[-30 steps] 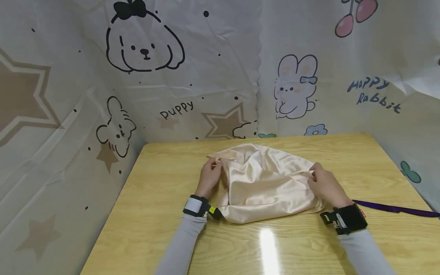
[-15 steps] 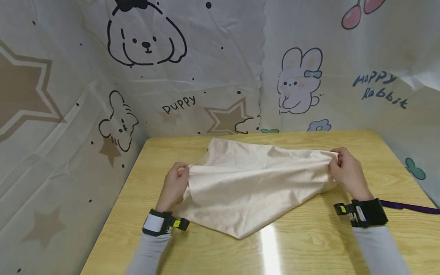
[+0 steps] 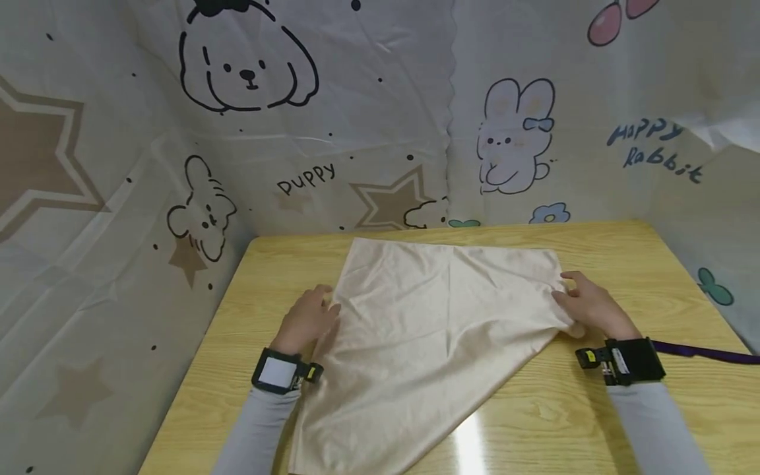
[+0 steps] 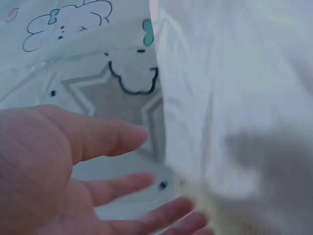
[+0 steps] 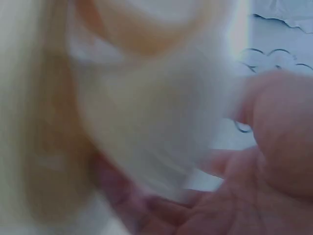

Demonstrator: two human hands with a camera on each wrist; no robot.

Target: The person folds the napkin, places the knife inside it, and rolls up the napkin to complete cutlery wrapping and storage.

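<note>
Your cloth (image 3: pixel 415 316), pale satin, lies mid-desk (image 3: pixel 220 343), far edge close to the desk's 12 o'clock edge; its 7 o'clock corner runs to the bottom of the head view. Your L hand (image 3: pixel 305 320) is at the cloth's 9 o'clock edge, fingers spread, gripping nothing; L wrist cam shows a gap btwn thumb & cloth. Your R hand (image 3: pixel 596 310) is at the 3 o'clock edge, where the cloth bunches; thumb & index apart, but R wrist cam's blurry, so can't tell if the other fingers grip.

Readable on the wall sheet (image 3: pixel 392 119): "puppy" at 11 o'clock, "Happy Rabbit" at 1. Tags on your L wrist strap (image 3: pixel 276 371) & R wrist strap (image 3: pixel 635 361) too small to read.

Room: desk surface shows at 9 o'clock of your L hand, & at 5 o'clock past the cloth's slanted edge. Purple strip (image 3: pixel 706 353) lies at 4 o'clock, beyond your R wrist.
</note>
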